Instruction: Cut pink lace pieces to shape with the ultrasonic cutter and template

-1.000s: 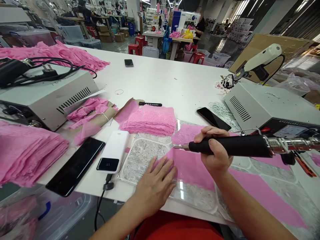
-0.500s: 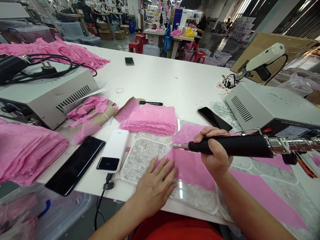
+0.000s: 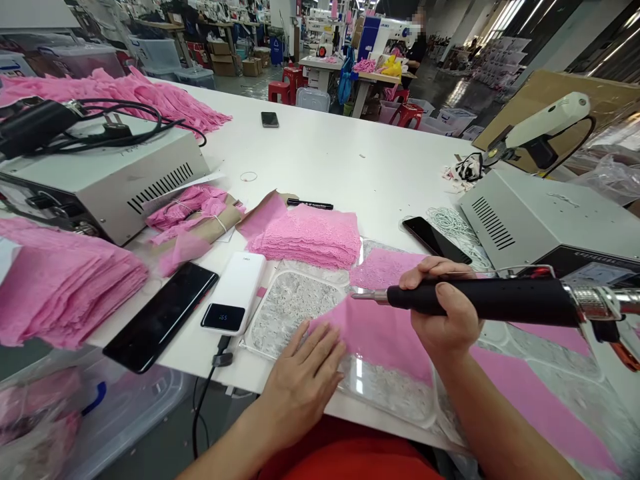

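My left hand [image 3: 307, 380] lies flat, fingers stretched out, on the left corner of a smooth pink fabric panel [image 3: 385, 333]. The panel rests on a clear-edged board [image 3: 295, 303] with a grey speckled surface. In my right hand [image 3: 445, 313] is a thick black ultrasonic handpiece [image 3: 500, 300], held nearly level with its slim metal tip pointing left. The tip is at the panel's upper edge, beside a pink lace piece [image 3: 383, 267]; whether it touches the fabric I cannot tell. Just behind the board sits a stack of pink lace pieces [image 3: 310, 233].
A white power bank [image 3: 243, 280] and a large black phone [image 3: 160, 317] lie left of the board. Pink fabric piles [image 3: 65, 287] and a grey control box [image 3: 105, 180] stand further left. Another control box [image 3: 555, 207] and a phone [image 3: 435, 240] are at right.
The camera view has shifted slightly. My left hand has slid a little left and toward me on the fabric. My right hand still holds the handpiece, its tip near the same edge.
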Available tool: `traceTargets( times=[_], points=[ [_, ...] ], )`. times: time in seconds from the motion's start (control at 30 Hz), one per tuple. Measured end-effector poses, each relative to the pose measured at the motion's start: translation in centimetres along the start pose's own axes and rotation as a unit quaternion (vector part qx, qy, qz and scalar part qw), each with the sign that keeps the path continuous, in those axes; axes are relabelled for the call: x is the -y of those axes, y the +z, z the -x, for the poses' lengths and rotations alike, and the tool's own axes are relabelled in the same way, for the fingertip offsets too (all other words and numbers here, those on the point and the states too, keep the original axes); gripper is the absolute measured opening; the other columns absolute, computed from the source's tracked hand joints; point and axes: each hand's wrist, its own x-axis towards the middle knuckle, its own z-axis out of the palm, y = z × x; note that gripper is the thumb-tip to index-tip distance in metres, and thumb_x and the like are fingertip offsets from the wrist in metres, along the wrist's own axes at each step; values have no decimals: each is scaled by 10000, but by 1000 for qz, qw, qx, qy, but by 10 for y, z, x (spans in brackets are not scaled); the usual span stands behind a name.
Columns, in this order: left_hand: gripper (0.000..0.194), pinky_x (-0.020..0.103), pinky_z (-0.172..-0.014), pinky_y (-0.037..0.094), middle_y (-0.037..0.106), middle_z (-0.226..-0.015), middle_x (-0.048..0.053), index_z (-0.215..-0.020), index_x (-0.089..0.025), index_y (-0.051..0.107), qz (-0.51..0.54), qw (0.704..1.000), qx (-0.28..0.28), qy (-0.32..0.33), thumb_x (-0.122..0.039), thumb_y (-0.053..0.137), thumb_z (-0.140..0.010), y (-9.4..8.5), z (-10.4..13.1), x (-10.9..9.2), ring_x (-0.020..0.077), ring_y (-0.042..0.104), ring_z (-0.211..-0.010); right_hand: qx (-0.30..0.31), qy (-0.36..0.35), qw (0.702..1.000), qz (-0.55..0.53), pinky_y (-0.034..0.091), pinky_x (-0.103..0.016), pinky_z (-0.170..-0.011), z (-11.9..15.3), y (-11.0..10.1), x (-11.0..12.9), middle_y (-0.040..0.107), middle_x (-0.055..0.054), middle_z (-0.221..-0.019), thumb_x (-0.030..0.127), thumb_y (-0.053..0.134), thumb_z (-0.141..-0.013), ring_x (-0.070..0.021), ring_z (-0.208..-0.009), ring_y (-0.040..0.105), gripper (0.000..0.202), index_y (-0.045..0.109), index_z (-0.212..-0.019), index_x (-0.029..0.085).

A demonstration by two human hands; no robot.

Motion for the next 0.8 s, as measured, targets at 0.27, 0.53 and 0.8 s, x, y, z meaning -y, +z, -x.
traceTargets(
  times=[0.27,0.53,0.8],
  points=[
    [311,464,-1149,343,643,-1265,134,-1223,-92,605,-12,998,-22,-49,-120,520,-925,-6,18,0,256,524,-1282,38,12,999,-4,504,-319,-551,7,7,-1,575,-3,-832,242,593,-712,-117,-559,592,94,620,-794,206],
    [319,463,-1156,334,641,-1268,133,-1236,-96,594,-14,998,-14,-54,-125,513,-929,-6,21,3,245,533,-1272,57,17,998,3,514,-322,-566,8,7,-1,579,3,-792,230,610,-727,-120,-570,594,37,596,-748,202],
    [293,489,-1151,333,631,-1285,129,-1212,-92,605,-9,998,-21,-59,-145,526,-935,-7,25,2,265,515,-1289,64,34,997,-18,511,-318,-576,15,14,5,553,-2,-813,233,587,-736,-108,-575,579,72,619,-795,206]
  ],
)
